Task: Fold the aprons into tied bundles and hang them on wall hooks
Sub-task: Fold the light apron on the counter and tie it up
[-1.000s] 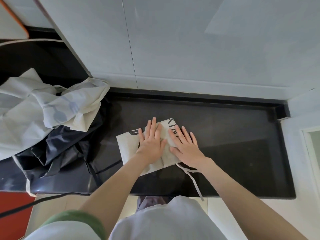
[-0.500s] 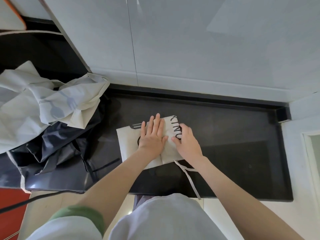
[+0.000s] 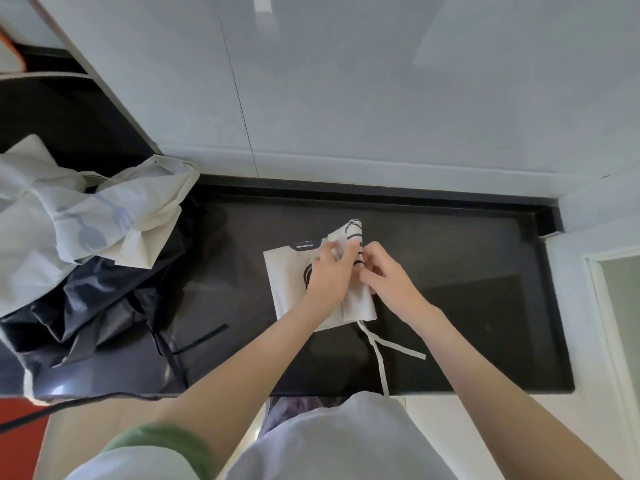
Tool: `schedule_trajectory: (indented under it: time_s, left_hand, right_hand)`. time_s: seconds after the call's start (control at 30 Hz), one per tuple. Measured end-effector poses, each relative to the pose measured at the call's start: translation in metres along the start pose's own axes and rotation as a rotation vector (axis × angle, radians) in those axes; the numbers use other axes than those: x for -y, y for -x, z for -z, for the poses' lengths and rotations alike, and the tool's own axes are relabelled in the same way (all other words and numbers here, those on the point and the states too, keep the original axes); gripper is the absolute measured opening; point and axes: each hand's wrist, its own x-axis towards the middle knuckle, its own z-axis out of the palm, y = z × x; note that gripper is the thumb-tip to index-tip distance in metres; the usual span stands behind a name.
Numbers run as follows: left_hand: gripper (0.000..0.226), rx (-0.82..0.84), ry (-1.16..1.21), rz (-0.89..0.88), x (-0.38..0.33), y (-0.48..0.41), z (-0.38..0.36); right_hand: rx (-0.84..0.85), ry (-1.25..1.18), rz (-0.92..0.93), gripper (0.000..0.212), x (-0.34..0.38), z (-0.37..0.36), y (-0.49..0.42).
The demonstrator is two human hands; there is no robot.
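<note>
The folded white apron (image 3: 294, 278) is laid on the black countertop (image 3: 467, 258), and its right flap, running front to back, is held raised, pinched in the curled fingers of the left hand (image 3: 329, 275) and the right hand (image 3: 388, 278), which are met directly over it.

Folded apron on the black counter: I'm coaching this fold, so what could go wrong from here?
1. The left hand and right hand both pinch the raised flap of the folded apron, so the layers lying flat beneath may loosen.
2. A white tie trails to the front edge of the counter. It could snag or drag the bundle.
</note>
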Motion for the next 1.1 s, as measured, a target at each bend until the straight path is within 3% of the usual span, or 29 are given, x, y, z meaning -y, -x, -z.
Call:
schedule_trajectory:
  time_s: [0.1,0.23,0.37,0.47,0.67,0.83,0.9,1.03,1.1]
  left_hand:
    - [0.050,-0.039,0.098,0.066,0.002,0.001,0.005]
    - [0.022,-0.130,0.021,0.117,0.011,-0.003,0.025]
    - [0.026,-0.205,-0.088,0.009,0.025,0.004,0.038]
    - [0.028,-0.275,-0.144,-0.118,0.035,0.011,0.048]
    - [0.045,0.055,0.062,0.080,0.043,0.010,0.066]
    - [0.050,0.146,0.051,0.082,0.038,0.007,0.069]
    - [0.053,0.211,0.063,0.047,0.034,0.007,0.066]
    - [0.065,0.282,0.155,0.009,0.017,0.005,0.048]
    - [0.064,0.301,0.181,-0.031,0.012,0.005,0.041]
  right_hand:
    - [0.111,-0.075,0.010,0.018,0.004,-0.018,0.001]
    - [0.083,0.300,0.117,0.011,-0.004,-0.034,-0.008]
    - [0.037,0.345,0.165,0.050,-0.010,-0.050,-0.011]
    - [-0.060,0.340,0.163,0.064,-0.008,-0.062,-0.014]
    - [-0.038,0.029,0.051,0.088,0.013,-0.065,-0.017]
    - [-0.049,0.114,-0.076,0.085,0.012,-0.031,-0.019]
    - [-0.038,0.031,-0.112,0.079,0.012,-0.019,-0.018]
    - [0.144,-0.143,-0.110,0.082,0.016,-0.013,-0.011]
    - [0.083,-0.122,-0.137,0.084,0.011,-0.010,-0.014]
